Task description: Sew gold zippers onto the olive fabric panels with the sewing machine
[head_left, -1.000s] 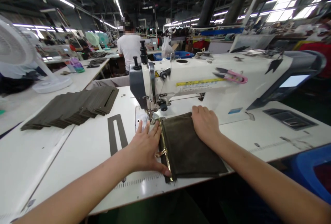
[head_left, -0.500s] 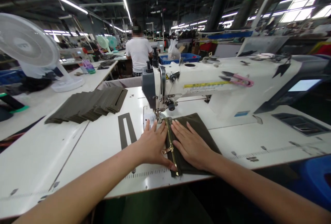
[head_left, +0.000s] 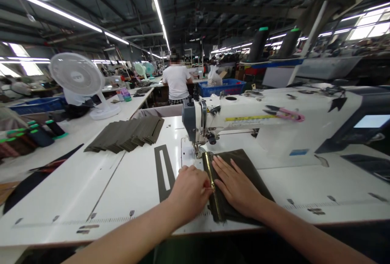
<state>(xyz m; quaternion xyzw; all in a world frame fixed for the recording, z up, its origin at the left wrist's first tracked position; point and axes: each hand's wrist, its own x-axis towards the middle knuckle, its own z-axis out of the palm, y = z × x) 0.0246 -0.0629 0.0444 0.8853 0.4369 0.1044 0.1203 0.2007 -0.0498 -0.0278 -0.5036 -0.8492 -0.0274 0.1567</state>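
A dark olive fabric piece (head_left: 243,160) with a gold-toothed zipper (head_left: 215,201) along its left side lies on the sewing machine table. My left hand (head_left: 191,187) is closed at the zipper, its thumb and fingers pinched where the zipper pull was seen; the pull itself is covered by the fingers. Flat on the fabric, just right of the zipper, rests my right hand (head_left: 236,182) with its fingers stretched out. The far end of the zipper lies close to the presser foot (head_left: 197,150) of the white sewing machine (head_left: 274,138).
Left of my hands lies an olive frame-shaped piece (head_left: 161,170) with a long slot. Behind it is a fanned stack of similar pieces (head_left: 124,134). A white fan (head_left: 103,107), thread spools (head_left: 45,132) and pink-handled snips (head_left: 286,113) are around. A person in a white shirt (head_left: 176,81) stands ahead.
My left hand has gone from spread flat beside the zipper to pinched at its pull. My right hand stays flat on the fabric. The camera view has shifted up and left.
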